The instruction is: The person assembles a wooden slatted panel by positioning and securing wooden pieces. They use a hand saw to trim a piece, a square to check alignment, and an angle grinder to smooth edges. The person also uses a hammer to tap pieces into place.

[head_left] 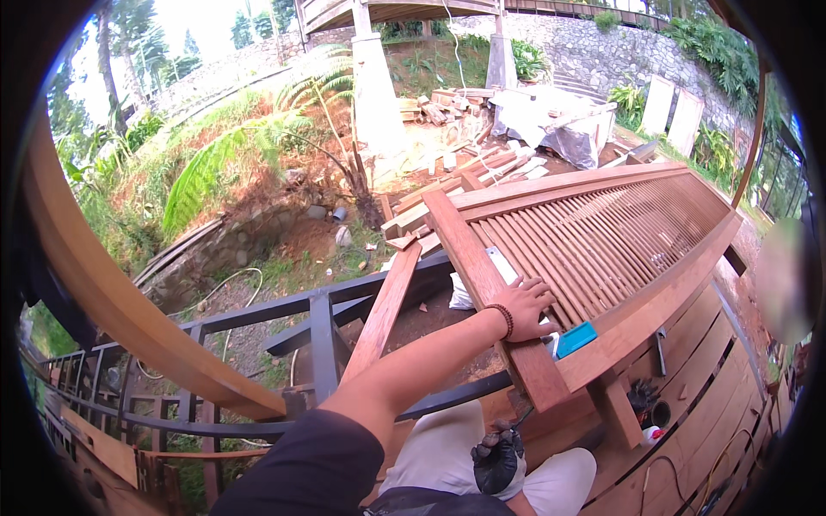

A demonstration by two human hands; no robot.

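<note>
A long wooden slatted panel [602,232] lies flat on a support in front of me. My left hand [525,307], bare with a dark bead bracelet at the wrist, rests flat on the slats beside the panel's near end rail [482,284], fingers spread. A blue block [575,338] lies on the panel just right of that hand, and a small white piece [502,262] sits on the end rail above it. My right hand [497,457] wears a black glove and is curled low over my lap; whether it holds anything is unclear.
A black metal railing [318,335] runs along the deck's edge, with a loose plank [383,314] leaning over it. A curved wooden beam [112,301] sweeps down the left. Small cans [654,417] stand on the plank deck. A blurred person [783,284] is at the right.
</note>
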